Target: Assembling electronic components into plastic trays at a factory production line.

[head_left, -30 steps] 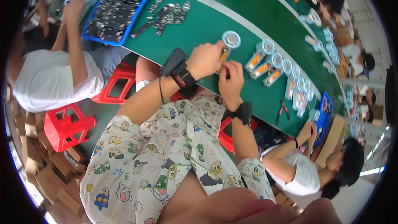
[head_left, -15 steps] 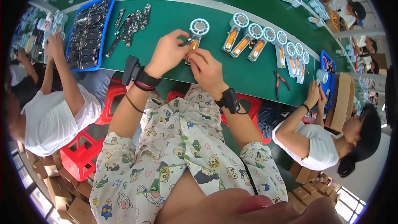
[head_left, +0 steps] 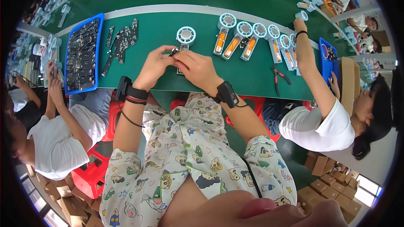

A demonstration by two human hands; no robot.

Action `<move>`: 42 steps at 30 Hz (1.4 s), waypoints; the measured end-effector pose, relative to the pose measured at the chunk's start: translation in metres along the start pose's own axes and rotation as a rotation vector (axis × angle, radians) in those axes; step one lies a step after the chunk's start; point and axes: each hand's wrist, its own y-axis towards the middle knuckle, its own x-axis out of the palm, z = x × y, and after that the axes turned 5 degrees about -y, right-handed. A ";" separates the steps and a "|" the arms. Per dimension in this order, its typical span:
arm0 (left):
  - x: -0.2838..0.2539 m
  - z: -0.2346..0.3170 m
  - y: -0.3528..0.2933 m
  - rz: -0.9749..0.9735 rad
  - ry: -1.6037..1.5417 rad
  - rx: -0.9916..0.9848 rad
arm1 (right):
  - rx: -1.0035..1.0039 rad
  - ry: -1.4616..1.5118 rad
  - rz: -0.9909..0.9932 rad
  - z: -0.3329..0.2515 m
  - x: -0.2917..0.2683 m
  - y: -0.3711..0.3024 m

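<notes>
In front of me a light-blue handheld fan (head_left: 186, 35) lies on the green table, its round grille away from me, its open handle partly hidden by my hands. My left hand (head_left: 156, 66) is closed, pinching a small dark circuit board (head_left: 173, 52) over the handle. Against it, my right hand (head_left: 198, 70) has its fingers bent and pressed together at the board's near end. What exactly the right fingertips grip is hidden. Left of the hands lies a loose group of dark circuit boards (head_left: 122, 42).
A blue tray (head_left: 101, 38) full of boards stands at the left. Several fans with orange batteries (head_left: 231, 48) line the right side, near red-handled pliers (head_left: 276, 82). A co-worker's arm (head_left: 306, 56) reaches across at the right, beside another blue tray (head_left: 323, 75). Another person sits at left.
My view has shifted, so the table's things sit farther left. My hands have drawn closer together around the board. The right co-worker has stretched an arm across the table with a fan.
</notes>
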 end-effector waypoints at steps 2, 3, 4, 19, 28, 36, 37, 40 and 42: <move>0.000 0.004 -0.004 -0.003 -0.005 -0.052 | -0.005 -0.023 -0.014 0.001 -0.003 0.001; 0.000 0.001 -0.003 -0.003 -0.002 -0.056 | 0.000 -0.022 -0.012 0.001 -0.006 0.000; 0.001 -0.005 -0.001 0.025 -0.005 0.014 | 0.029 -0.024 -0.002 0.001 -0.009 -0.002; 0.006 -0.070 0.004 0.313 0.215 0.357 | 0.987 -0.653 -0.003 0.084 -0.119 -0.048; 0.014 -0.079 0.000 0.390 0.581 0.535 | 0.895 -0.514 0.200 0.075 -0.097 -0.056; 0.017 -0.071 -0.004 0.392 0.627 0.532 | 0.776 -0.521 0.385 0.064 -0.090 -0.058; 0.018 -0.071 -0.004 0.392 0.624 0.541 | 0.768 -0.530 0.387 0.065 -0.090 -0.059; 0.019 -0.070 -0.005 0.395 0.630 0.552 | 0.758 -0.522 0.400 0.068 -0.089 -0.061; 0.019 -0.070 -0.005 0.399 0.643 0.555 | 0.756 -0.518 0.406 0.067 -0.090 -0.061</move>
